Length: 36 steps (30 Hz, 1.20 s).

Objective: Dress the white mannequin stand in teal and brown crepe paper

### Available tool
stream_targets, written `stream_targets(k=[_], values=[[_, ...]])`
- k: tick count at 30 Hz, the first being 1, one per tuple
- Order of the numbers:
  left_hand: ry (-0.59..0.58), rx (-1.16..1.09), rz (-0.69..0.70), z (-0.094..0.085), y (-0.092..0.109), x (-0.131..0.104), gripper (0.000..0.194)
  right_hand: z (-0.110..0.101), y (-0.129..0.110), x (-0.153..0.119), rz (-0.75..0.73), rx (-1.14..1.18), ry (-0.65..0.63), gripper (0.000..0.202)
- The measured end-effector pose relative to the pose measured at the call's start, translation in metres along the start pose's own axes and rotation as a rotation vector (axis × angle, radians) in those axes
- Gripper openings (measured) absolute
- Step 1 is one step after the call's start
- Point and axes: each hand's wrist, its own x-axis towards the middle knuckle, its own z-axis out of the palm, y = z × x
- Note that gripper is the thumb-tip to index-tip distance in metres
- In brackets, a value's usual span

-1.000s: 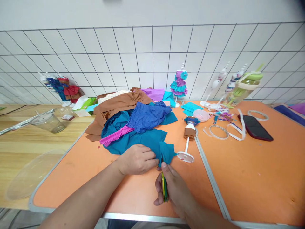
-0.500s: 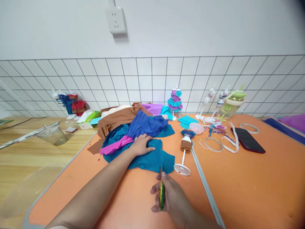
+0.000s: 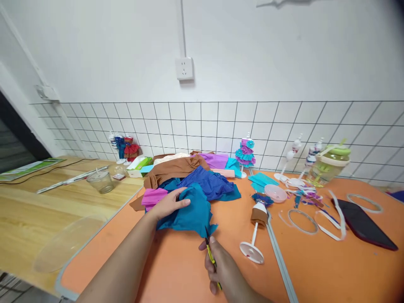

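A sheet of teal crepe paper [image 3: 192, 212] lies bunched and partly raised in front of me, with a narrow cut strip at its right end. My left hand [image 3: 168, 204] grips its left part, thumb and index finger showing on top; the other fingers are mostly hidden. In my right hand [image 3: 221, 265] is a pair of scissors [image 3: 211, 252] with yellow-and-black handles, its blades at the paper's lower right edge. Blue crepe paper [image 3: 205, 183] and a folded magenta piece [image 3: 153, 198] lie beside my left hand.
Right of the scissors, a small white stand [image 3: 252, 250] wears brown and blue paper. Beyond are a pink dish [image 3: 275, 193], tape rolls [image 3: 303, 221], a phone [image 3: 362, 223] and a green-lidded bottle [image 3: 330, 164]. Brown paper [image 3: 176, 168] is piled behind. A plastic cup [image 3: 101, 181] stands left.
My left hand has drawn the teal paper left and raised it somewhat. The scissors stay at its right edge, where a cut strip now hangs. The camera view has shifted up and left.
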Motion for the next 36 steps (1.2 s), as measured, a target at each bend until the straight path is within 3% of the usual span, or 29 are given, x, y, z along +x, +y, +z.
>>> stream_targets(k=[2, 6, 12, 14, 17, 19, 24, 27, 31, 36], values=[[-0.066, -0.123, -0.021, 0.001, -0.003, -0.003, 0.064, -0.002, -0.001, 0.001, -0.052, -0.026, -0.003, 0.082], [-0.110, -0.226, -0.084, 0.006, -0.002, -0.002, 0.044, -0.003, -0.009, -0.002, -0.022, -0.044, -0.033, 0.082], [0.127, -0.031, -0.053, 0.011, 0.006, 0.001, 0.052, -0.002, -0.012, -0.007, -0.015, -0.034, 0.089, 0.073], [0.057, -0.075, -0.071, 0.012, 0.007, 0.001, 0.055, -0.002, -0.013, -0.006, -0.031, -0.013, 0.143, 0.072], [-0.171, -0.251, -0.115, 0.013, 0.005, -0.001, 0.065, -0.004, -0.014, -0.004, -0.040, 0.006, 0.149, 0.073], [-0.239, -0.314, -0.133, 0.012, 0.004, -0.002, 0.065, -0.006, -0.014, -0.003, -0.061, 0.055, 0.149, 0.071], [-0.046, -0.385, -0.170, 0.008, 0.001, -0.002, 0.065, -0.011, -0.012, -0.011, -0.250, 0.262, 0.269, 0.059], [-0.020, -0.364, -0.147, 0.006, 0.002, -0.003, 0.064, -0.009, -0.010, -0.015, -0.297, 0.250, 0.196, 0.058], [-0.101, -0.342, -0.126, 0.007, 0.007, -0.006, 0.062, -0.004, -0.009, -0.012, -0.089, 0.026, -0.013, 0.065], [-0.115, -0.314, -0.118, 0.003, 0.011, -0.009, 0.063, -0.008, -0.012, -0.007, -0.052, -0.128, 0.041, 0.071]])
